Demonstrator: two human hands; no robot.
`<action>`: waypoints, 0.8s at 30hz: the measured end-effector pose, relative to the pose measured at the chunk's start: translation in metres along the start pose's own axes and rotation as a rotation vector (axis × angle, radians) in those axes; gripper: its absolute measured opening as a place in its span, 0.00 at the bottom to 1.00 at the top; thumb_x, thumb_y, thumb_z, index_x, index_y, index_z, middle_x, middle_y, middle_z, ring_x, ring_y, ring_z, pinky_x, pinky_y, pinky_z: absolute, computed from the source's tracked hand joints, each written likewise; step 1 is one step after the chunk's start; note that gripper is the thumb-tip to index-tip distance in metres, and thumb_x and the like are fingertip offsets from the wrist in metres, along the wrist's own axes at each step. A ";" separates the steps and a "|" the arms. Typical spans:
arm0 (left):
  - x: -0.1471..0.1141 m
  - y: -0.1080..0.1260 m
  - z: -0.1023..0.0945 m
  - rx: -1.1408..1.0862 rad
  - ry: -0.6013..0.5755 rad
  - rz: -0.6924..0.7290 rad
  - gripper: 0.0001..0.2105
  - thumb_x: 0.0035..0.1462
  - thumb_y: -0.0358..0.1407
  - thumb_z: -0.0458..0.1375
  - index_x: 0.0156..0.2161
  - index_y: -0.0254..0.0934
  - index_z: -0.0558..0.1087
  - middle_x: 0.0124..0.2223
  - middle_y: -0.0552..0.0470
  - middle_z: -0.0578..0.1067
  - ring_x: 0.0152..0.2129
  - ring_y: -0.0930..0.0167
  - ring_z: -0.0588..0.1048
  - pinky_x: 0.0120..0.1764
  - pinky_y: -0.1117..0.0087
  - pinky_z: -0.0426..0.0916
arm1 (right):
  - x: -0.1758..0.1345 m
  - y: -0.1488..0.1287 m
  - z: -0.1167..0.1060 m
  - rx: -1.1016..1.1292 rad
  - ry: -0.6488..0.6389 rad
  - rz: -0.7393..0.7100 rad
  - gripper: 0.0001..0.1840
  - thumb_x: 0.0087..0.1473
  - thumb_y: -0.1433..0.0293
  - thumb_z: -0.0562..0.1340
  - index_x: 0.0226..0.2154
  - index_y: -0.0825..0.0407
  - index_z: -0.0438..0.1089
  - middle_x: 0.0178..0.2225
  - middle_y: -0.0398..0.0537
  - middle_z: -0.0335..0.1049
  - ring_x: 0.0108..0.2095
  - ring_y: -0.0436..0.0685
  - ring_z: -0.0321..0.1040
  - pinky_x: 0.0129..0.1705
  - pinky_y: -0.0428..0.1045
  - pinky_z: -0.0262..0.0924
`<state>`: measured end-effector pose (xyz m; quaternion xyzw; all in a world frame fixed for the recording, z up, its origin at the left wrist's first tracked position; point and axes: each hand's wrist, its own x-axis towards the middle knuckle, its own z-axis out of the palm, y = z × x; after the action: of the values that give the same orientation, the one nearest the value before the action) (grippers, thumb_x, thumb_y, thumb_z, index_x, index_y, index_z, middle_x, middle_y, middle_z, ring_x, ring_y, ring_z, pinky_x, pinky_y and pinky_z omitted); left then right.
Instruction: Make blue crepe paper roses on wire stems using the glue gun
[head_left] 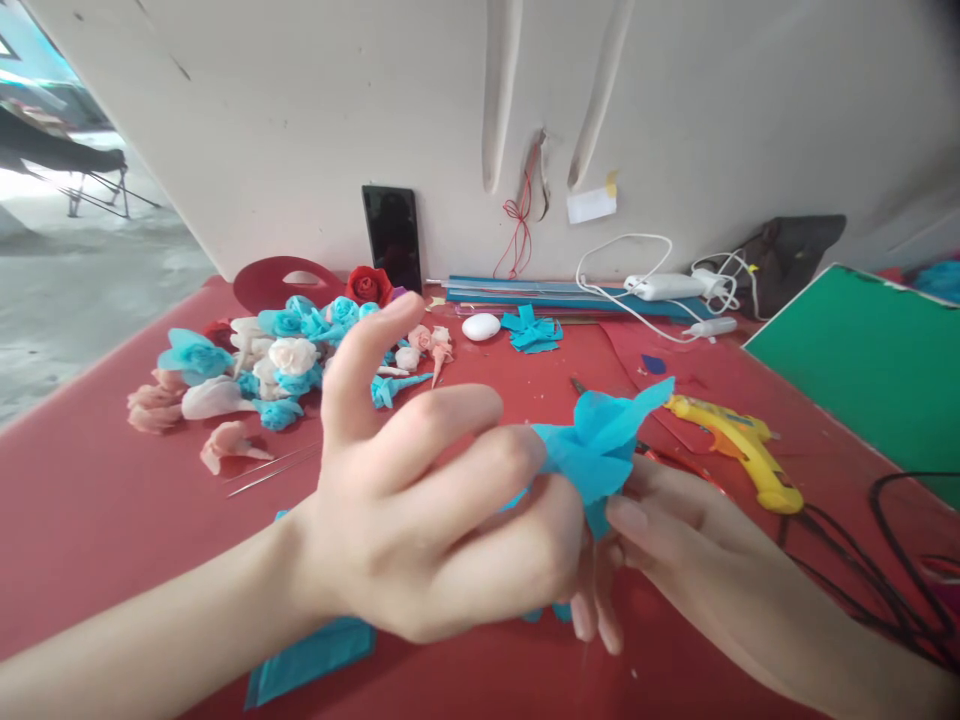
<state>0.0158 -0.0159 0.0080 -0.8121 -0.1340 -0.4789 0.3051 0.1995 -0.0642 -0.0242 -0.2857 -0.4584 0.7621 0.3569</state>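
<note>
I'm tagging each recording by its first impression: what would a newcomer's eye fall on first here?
Probably the bright blue petalled piece near the centre, pinched low down by the right hand and partly covered by the left hand in front. Next come the heap of blue, white and pink flowers on the left of the red table and the yellow glue gun lying on the right.

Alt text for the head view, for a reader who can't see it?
A person's right hand pinches a blue paper flower, partly hidden by the left hand, over a red tabletop. Blue, white and pink artificial flowers lie piled at left; a yellow glue gun lies at right.
</note>
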 end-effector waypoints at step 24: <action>-0.003 0.004 0.000 -0.407 -0.334 -0.555 0.07 0.48 0.33 0.58 0.27 0.41 0.61 0.25 0.56 0.65 0.27 0.68 0.64 0.49 0.56 0.58 | -0.006 -0.003 -0.001 -0.892 0.349 -0.186 0.11 0.58 0.64 0.58 0.27 0.50 0.65 0.21 0.38 0.68 0.22 0.43 0.67 0.23 0.36 0.61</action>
<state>0.0163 -0.0188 0.0035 -0.8558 -0.2987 -0.4214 -0.0296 0.2046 -0.0674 -0.0207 -0.4922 -0.6972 0.3972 0.3376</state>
